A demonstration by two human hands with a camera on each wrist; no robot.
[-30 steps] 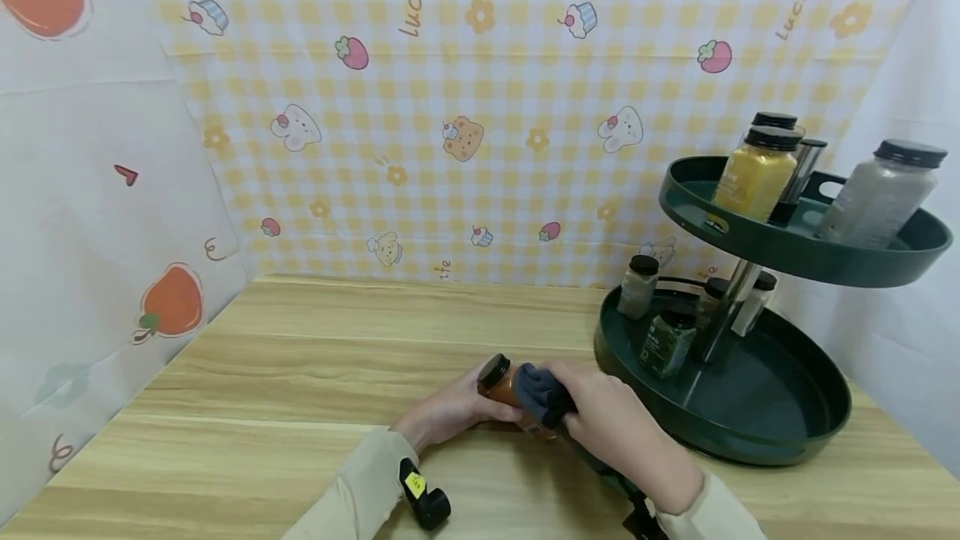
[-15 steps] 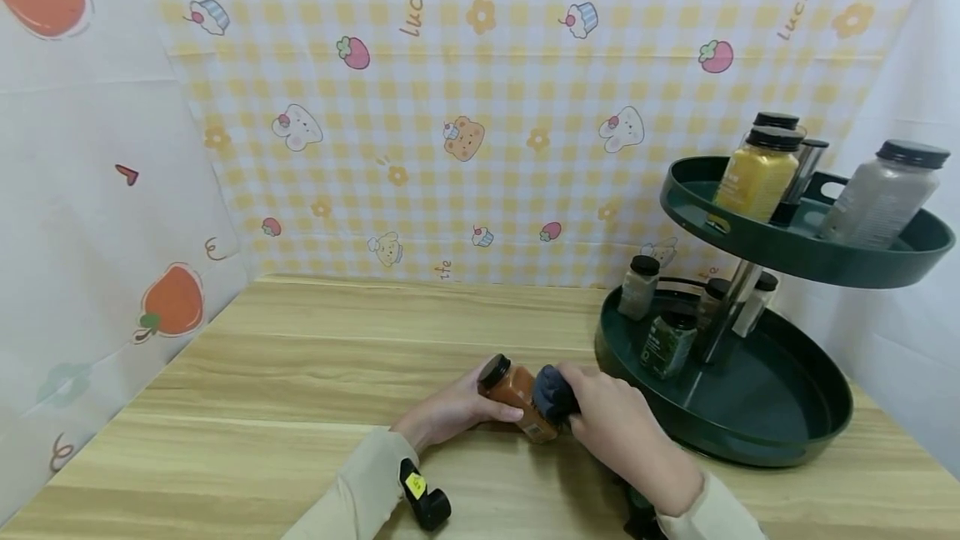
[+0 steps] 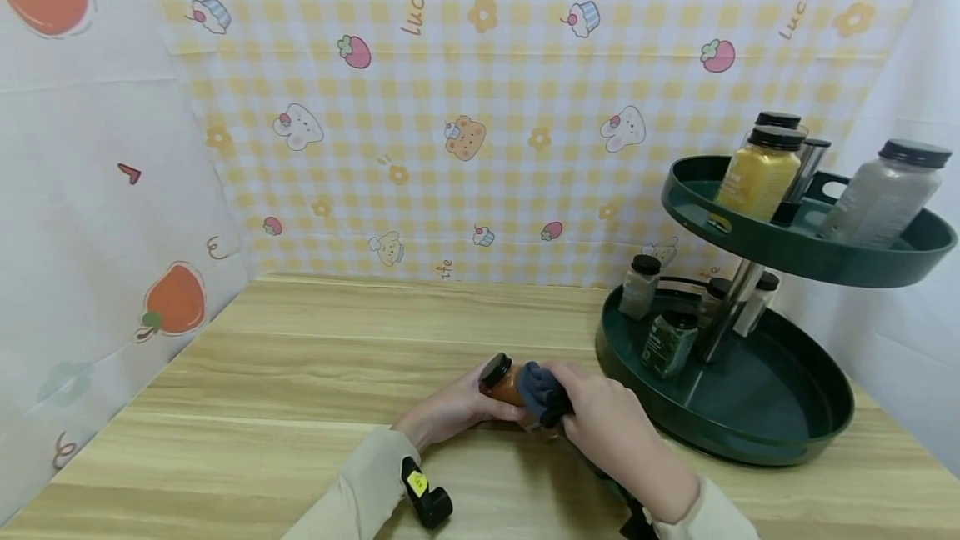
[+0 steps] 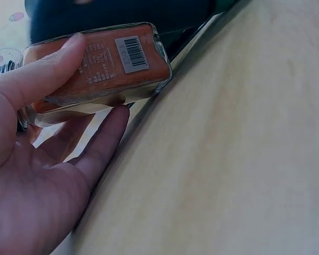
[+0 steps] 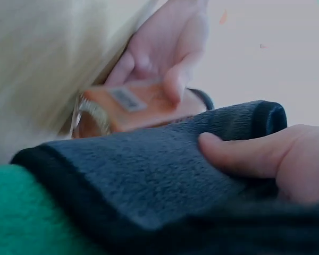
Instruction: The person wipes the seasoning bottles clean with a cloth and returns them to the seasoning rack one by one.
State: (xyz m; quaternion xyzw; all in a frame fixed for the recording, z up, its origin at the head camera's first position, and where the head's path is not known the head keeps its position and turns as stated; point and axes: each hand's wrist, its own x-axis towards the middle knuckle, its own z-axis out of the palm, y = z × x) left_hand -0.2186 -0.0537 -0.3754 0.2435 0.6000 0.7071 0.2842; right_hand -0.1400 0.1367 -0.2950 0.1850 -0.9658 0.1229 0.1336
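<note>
My left hand [image 3: 468, 405] grips a tilted glass spice jar [image 4: 109, 66] by its side, thumb across the label and fingers beneath. The jar holds orange-brown powder and has a black lid [image 3: 495, 368]. A folded dark grey cloth [image 5: 149, 164] with black edging is pinched in my right hand [image 3: 611, 419], its thumb on top. In the head view the cloth lies over the jar's upper side and hides part of it. A green section of cloth [image 5: 32, 212] shows at the lower left of the right wrist view. The right fingers under the cloth are hidden.
A two-tier dark green round rack [image 3: 750, 440] stands at the right, close to my right hand. Its lower tier bears several small jars, among them a green-filled jar [image 3: 670, 346]. On the upper tray are a yellow jar [image 3: 759, 177] and a large grey jar [image 3: 883, 198].
The cloth moved right along the jar, baring more of its side, then came back left over it. My left hand and the jar have stayed in place.
</note>
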